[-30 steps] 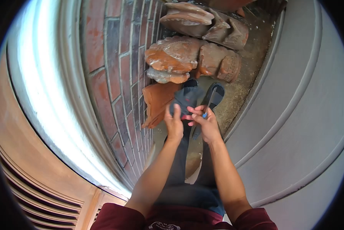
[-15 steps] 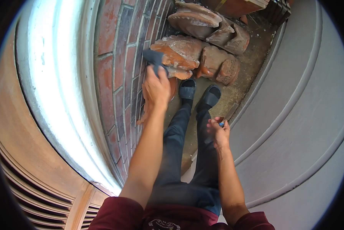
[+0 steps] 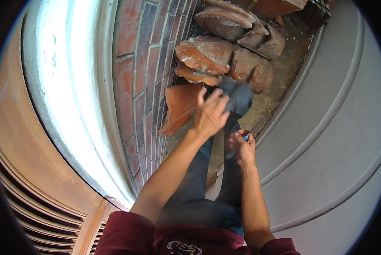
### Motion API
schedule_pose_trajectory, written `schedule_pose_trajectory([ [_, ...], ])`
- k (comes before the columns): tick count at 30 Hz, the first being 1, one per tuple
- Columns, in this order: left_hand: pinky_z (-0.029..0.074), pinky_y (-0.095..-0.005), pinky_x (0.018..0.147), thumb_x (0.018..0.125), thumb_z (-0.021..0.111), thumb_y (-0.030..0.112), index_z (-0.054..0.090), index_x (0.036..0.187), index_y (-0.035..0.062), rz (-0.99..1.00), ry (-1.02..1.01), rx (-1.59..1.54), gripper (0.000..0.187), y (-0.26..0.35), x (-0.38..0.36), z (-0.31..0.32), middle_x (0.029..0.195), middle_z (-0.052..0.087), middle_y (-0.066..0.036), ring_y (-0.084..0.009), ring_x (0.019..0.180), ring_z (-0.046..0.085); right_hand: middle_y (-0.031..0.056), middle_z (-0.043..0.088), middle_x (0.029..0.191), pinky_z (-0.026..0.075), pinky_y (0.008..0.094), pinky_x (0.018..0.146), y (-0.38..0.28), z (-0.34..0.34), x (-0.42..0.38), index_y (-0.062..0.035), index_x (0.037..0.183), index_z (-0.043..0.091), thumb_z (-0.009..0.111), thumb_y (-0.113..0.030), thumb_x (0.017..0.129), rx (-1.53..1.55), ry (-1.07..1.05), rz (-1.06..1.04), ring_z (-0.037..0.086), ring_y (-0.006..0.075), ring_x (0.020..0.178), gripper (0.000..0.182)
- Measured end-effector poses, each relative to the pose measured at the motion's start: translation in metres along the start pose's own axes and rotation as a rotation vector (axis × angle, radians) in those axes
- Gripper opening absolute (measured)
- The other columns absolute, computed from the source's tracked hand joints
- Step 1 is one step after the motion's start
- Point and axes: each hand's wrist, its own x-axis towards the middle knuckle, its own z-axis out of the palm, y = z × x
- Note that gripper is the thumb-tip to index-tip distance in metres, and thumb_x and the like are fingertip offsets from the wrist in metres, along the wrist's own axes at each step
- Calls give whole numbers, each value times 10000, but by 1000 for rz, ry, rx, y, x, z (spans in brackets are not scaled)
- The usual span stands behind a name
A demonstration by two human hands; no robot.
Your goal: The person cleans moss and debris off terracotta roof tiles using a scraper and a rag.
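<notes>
My left hand [image 3: 210, 114] is in front of my legs, its fingers spread and smeared by motion. Just past the fingertips is a blurred dark cloth [image 3: 228, 87], overlapping my slippers. My right hand [image 3: 242, 146] is closed around a flat-bladed hand tool [image 3: 259, 126], with a bit of blue showing between the fingers. A tilted orange clay tile [image 3: 182, 104] leans by the brick wall, left of my left hand. Beyond it lie weathered clay ridge pieces [image 3: 205, 55].
A brick wall [image 3: 128, 80] runs along the left, beside a white moulding [image 3: 71, 85]. To the right rises a grey ribbed wall [image 3: 322, 123]. More clay pieces [image 3: 241, 25] are stacked at the far end of the narrow floor [image 3: 286, 70].
My left hand has moved right and nearer to me, its fingers now spread. The dark cloth has swung from the brick wall side to over my feet. My right hand stays put.
</notes>
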Motion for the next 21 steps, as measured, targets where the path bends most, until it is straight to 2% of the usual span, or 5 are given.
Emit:
schedule_pose_trajectory([
  [3,370,-471,1031,783,713,87,576,1152,-3,-163,210,-115,403,0,-25,11,1054,645,-159,-306,1060,614,101,666,887,508,278,586,-2,-8,-8,-57,1055,521,662,-56,895,-28,-20,-19,647,162,708,213],
  [7,475,-331,874,989,542,189,522,1197,-65,-872,730,-421,329,-7,-43,-5,1086,633,-194,-251,997,615,92,661,878,507,277,583,-7,-35,-6,-63,1053,525,669,-63,891,-71,46,-42,644,157,708,216],
  [9,469,-335,885,997,533,197,493,1244,-82,-774,905,-455,375,-30,-26,-10,1115,627,-196,-237,1004,605,91,659,874,505,276,582,0,-50,2,-64,1052,526,672,-67,889,-57,91,-55,643,156,707,219],
  [15,424,-468,948,918,522,278,586,1180,-79,-696,389,-275,447,-168,59,-19,1121,616,-327,-461,1112,561,102,654,886,508,275,583,-5,-43,-3,-52,1063,512,667,-61,891,-32,104,-40,640,153,705,232],
  [21,456,-446,945,865,556,102,602,1140,-59,-513,398,-88,322,-57,14,-19,1165,601,-322,-457,1127,571,98,657,884,506,264,590,12,-16,-2,-50,1074,509,668,-58,890,68,50,15,645,154,703,244],
])
